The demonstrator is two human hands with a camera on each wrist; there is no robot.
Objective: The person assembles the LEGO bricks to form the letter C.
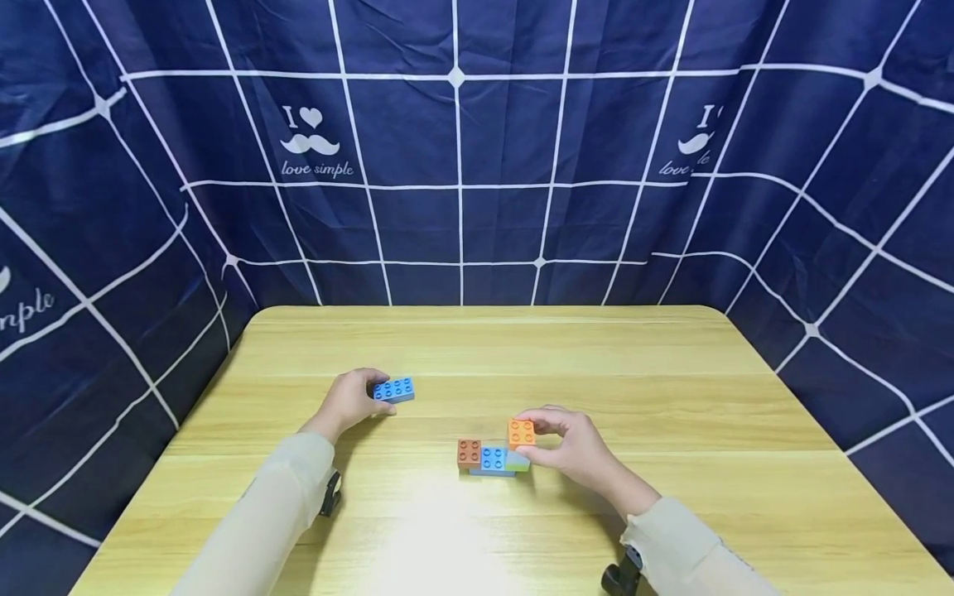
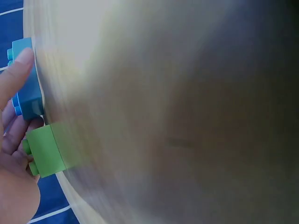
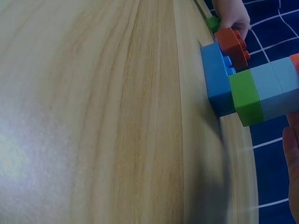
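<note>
The right hand [image 1: 572,443] pinches the orange brick [image 1: 521,433] between thumb and fingers at the top of a small column: light grey bricks [image 3: 266,86] under it, then a green brick [image 3: 245,95] at the foot. That foot meets one end of the blue base [image 3: 216,79], whose other end carries the red brick [image 1: 469,454]; all of it is near the middle of the bench [image 1: 477,348]. The left hand [image 1: 347,403], well apart to the left, has thumb and fingers curled round a loose blue brick [image 1: 395,389], and the left wrist view shows a loose green brick [image 2: 46,151] close by the palm. The step in hand looks like seating the column on the base, though whether its studs are fully home I cannot tell. To do it well, square the green foot to the base's edges before pressing, then push straight down through the orange brick, since a sideways lean could pop the column apart at a joint. Holding the base near the red brick would stop it tipping, so the left hand might best let go of its brick and lend a steadying finger there.
</note>
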